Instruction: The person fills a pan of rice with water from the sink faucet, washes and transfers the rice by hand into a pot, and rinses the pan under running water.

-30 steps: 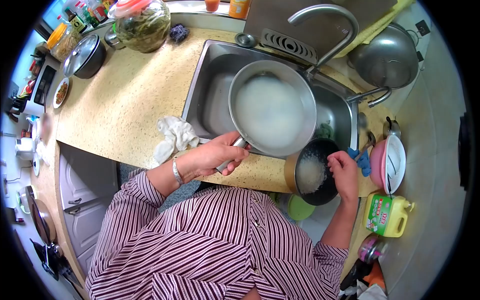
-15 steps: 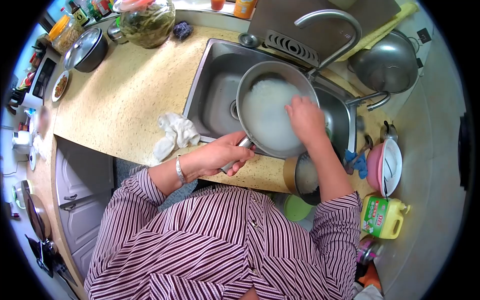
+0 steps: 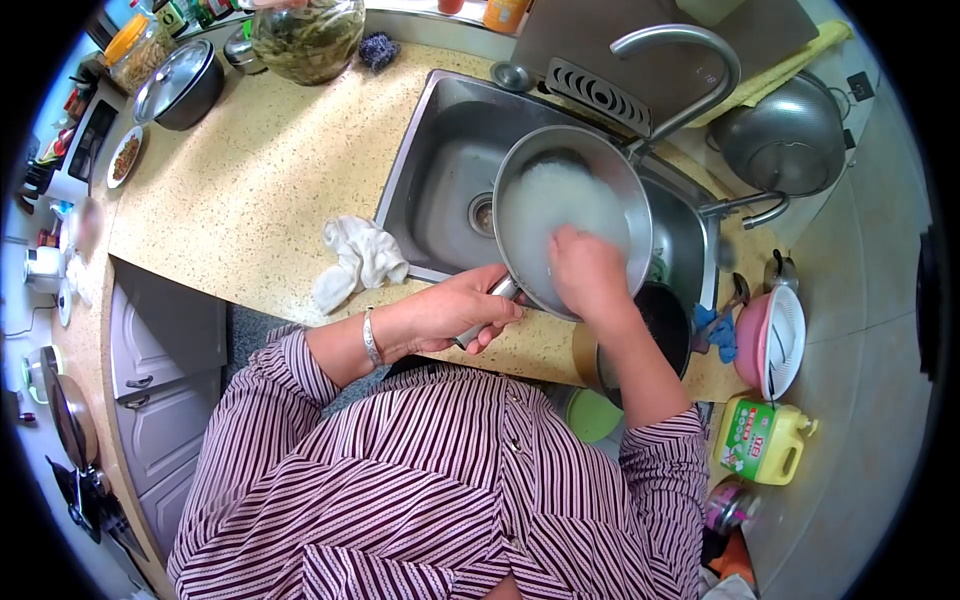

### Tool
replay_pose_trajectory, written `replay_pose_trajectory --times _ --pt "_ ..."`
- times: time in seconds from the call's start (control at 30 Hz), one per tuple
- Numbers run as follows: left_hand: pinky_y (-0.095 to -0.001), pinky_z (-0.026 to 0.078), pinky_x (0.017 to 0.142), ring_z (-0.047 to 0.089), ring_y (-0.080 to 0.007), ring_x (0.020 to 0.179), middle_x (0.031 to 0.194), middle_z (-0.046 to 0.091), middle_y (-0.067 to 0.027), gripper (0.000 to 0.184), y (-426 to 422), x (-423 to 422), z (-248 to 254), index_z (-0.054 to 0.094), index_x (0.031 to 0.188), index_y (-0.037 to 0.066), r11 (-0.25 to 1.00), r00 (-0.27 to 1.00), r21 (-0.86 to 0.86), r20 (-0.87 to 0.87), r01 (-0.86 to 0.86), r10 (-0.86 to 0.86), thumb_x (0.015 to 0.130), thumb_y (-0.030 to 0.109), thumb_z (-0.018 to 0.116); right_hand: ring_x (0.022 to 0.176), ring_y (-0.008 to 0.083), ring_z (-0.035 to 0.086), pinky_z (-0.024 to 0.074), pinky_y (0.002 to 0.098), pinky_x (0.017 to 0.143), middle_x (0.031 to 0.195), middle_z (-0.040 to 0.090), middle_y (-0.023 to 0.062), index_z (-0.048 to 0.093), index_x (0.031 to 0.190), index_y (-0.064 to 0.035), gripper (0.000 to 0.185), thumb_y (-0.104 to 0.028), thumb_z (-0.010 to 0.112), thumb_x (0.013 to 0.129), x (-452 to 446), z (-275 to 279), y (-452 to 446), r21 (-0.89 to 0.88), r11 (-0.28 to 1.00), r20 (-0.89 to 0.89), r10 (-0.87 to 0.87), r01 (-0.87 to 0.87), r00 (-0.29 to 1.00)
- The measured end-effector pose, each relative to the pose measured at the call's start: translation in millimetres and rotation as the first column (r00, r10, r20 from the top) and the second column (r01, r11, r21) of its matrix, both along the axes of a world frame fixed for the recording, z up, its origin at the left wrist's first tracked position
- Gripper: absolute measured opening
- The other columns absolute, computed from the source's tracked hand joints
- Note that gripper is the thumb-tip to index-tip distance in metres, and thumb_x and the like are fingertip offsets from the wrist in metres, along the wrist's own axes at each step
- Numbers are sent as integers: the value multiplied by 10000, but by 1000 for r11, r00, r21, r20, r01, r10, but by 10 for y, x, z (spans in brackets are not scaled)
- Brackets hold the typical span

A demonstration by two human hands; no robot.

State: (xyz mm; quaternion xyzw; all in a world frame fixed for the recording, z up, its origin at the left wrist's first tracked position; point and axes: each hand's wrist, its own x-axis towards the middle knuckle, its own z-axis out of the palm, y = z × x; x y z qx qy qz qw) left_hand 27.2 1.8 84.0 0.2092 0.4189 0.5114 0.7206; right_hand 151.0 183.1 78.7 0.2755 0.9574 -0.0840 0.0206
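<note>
My left hand (image 3: 465,308) is wrapped round the handle of a metal pan (image 3: 640,215), which I hold over the sink's front edge. Cloudy white water (image 3: 525,225) fills the pan's lower part, with pale grains, apparently rice, heaped toward its far side. Inside the pan, my right hand (image 3: 588,272) dips into the water. Its fingertips are hidden and smeared by motion, so their grip does not show. Under my right forearm stands a dark pot (image 3: 665,325), partly covered by the arm.
The steel sink (image 3: 430,170) lies beneath and beyond the pan, with a curved faucet (image 3: 700,45) behind. A white cloth (image 3: 360,255) rests left on the counter. At right are a colander (image 3: 785,135), a pink basin (image 3: 755,340) and a yellow jug (image 3: 765,440).
My right hand has moved left and nearer to me within the pan. The view has shifted slightly. My left hand keeps its hold on the handle.
</note>
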Motion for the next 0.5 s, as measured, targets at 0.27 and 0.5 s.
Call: replay_pose_trajectory --times 0.27,0.5 --pt "-201 454 433 512 -41 534 740 497 21 200 3 32 3 474 1126 36 1000 1000 -27 -30 -10 10 966 101 577 787 440 672 526 534 744 801 685 244 651 913 -12 319 -314 562 964 -215 74 -225 -143 989 -34 26 -30 999" --pt "-204 449 434 512 -46 532 748 504 18 222 -18 48 -145 475 1157 29 998 998 -52 -65 17 -20 963 93 563 761 387 685 542 490 710 810 680 236 621 921 -17 180 -197 603 926 -292 -91 -182 -269 955 -194 74 -126 978"
